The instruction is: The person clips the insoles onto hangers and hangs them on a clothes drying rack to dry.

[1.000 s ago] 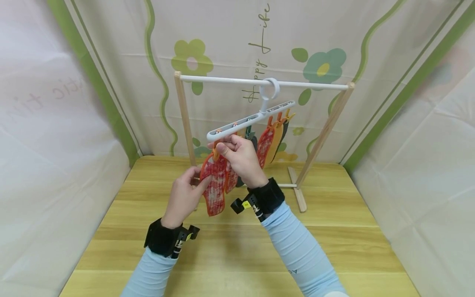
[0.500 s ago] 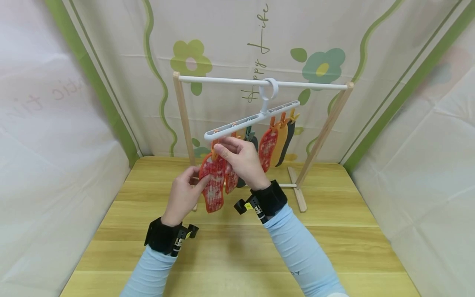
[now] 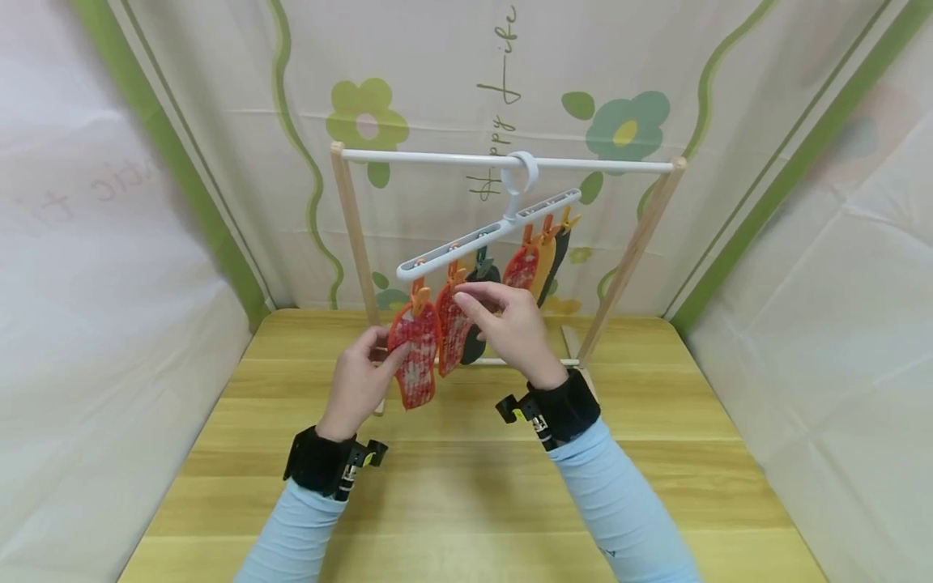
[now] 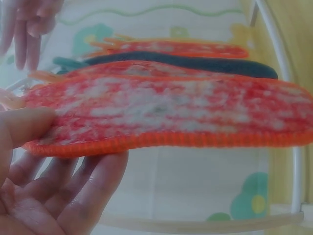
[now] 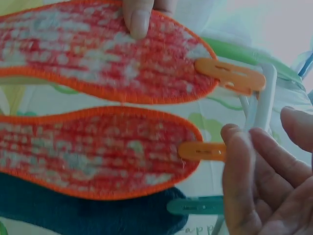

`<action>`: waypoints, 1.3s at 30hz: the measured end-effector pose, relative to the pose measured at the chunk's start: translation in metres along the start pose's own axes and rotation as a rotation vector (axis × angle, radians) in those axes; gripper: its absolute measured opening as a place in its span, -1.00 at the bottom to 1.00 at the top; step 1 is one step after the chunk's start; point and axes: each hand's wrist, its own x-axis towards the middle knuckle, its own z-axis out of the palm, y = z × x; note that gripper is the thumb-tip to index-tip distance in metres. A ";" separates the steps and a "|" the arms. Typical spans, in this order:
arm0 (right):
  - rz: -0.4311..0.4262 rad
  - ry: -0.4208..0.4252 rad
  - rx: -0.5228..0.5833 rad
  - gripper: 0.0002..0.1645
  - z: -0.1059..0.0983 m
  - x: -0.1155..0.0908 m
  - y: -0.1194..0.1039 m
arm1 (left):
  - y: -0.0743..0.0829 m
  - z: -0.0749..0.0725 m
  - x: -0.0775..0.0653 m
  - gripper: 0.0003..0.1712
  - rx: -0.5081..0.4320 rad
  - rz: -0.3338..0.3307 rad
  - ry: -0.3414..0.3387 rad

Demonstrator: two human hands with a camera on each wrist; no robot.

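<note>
Clipped at the left end of a white hanger is a red-and-white insole with an orange edge. My left hand pinches that insole near its top, thumb on one face and fingers behind. An orange clothespin bites its end. My right hand is in front of the second red insole; in the right wrist view its fingers are spread beside that insole's orange clothespin, with nothing between thumb and fingers. A dark insole hangs behind from a green clothespin.
The hanger hooks over the white bar of a wooden-legged rack on a wood-grain table. On its right half hang another red insole, a yellow one and a dark one. Printed cloth walls surround the table.
My right hand has come off the clothespin of the left-end insole and moved right and slightly down. The left hand keeps its pinch on the insole. The hanger has swung slightly.
</note>
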 end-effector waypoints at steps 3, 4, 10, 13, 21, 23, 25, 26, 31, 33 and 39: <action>-0.014 -0.001 -0.062 -0.62 -0.005 -0.004 0.004 | -0.003 -0.001 0.001 -0.72 0.004 0.001 0.002; -0.013 -0.001 -0.080 -0.62 -0.007 -0.006 0.006 | -0.004 -0.001 0.001 -0.72 0.006 -0.001 0.001; 0.022 0.012 -0.165 -0.60 -0.012 -0.015 0.017 | -0.008 -0.003 0.003 -0.69 0.011 -0.021 0.001; 0.034 0.012 -0.200 -0.60 -0.013 -0.019 0.022 | -0.011 -0.004 0.004 -0.69 0.009 -0.027 0.003; 0.062 0.015 -0.208 -0.63 -0.015 -0.028 0.037 | -0.021 -0.008 0.009 -0.70 0.021 -0.044 0.007; 0.067 0.013 -0.205 -0.62 -0.015 -0.030 0.040 | -0.023 -0.009 0.010 -0.70 0.024 -0.045 0.010; 0.070 0.012 -0.207 -0.61 -0.015 -0.032 0.043 | -0.025 -0.010 0.011 -0.69 0.028 -0.047 0.012; 0.073 0.012 -0.208 -0.61 -0.016 -0.034 0.045 | -0.026 -0.011 0.011 -0.68 0.032 -0.048 0.012; 0.087 0.022 -0.243 -0.59 -0.018 -0.041 0.052 | -0.028 -0.013 0.012 -0.68 0.045 -0.062 0.010; 0.095 0.024 -0.249 -0.59 -0.020 -0.044 0.056 | -0.028 -0.013 0.012 -0.67 0.048 -0.065 0.009; 0.136 0.034 -0.257 -0.60 -0.027 -0.054 0.069 | -0.032 -0.013 0.013 -0.66 0.041 -0.076 0.000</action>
